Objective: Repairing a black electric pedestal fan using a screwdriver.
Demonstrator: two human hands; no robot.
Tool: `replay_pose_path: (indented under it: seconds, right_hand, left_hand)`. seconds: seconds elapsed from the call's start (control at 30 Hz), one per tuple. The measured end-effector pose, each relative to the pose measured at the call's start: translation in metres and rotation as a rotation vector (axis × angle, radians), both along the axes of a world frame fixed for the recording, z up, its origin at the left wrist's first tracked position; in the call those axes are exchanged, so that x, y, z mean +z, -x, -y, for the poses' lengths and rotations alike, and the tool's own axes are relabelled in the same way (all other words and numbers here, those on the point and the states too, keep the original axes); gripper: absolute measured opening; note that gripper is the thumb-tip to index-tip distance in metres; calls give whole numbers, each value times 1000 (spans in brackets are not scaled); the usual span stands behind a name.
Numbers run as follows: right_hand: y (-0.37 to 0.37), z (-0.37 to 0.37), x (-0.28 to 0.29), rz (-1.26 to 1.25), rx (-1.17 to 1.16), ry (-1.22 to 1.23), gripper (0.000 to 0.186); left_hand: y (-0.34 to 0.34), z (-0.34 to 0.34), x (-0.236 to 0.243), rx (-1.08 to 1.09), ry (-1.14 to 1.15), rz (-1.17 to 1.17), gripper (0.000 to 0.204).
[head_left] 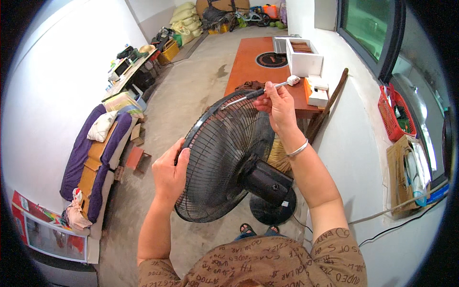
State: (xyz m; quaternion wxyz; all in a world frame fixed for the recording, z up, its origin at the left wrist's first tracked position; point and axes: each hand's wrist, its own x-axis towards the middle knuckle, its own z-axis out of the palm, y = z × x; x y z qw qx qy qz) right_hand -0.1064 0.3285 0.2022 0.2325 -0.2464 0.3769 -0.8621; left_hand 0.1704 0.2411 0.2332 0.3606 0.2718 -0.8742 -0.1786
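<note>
My left hand (169, 170) grips the rim of the black fan's wire grille (220, 158) at its left side. My right hand (276, 107) holds a slim screwdriver-like tool (256, 94) with a dark grip and silver shaft; its left end lies against the upper grille, though exact contact is unclear. A small white piece (293, 80) shows at the tool's right end. The fan has a black motor housing (267, 182) and round base (272, 210), with a cord trailing to the right.
An orange-brown table (241, 60) holds white boxes (306, 61) and a black round plate (271, 60). A wooden pole (333, 98) and straw broom (279, 155) stand right. A purple-covered sofa (79, 160) and small red stool (135, 157) are left. A red basket (396, 112) hangs by the window.
</note>
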Motion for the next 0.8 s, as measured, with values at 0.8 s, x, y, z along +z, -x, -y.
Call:
replay_pose_path:
  seconds: [0.8]
  right_hand:
    - [26, -32, -8, -185, 347, 73, 12]
  left_hand:
    - [45, -28, 43, -46, -63, 233, 38]
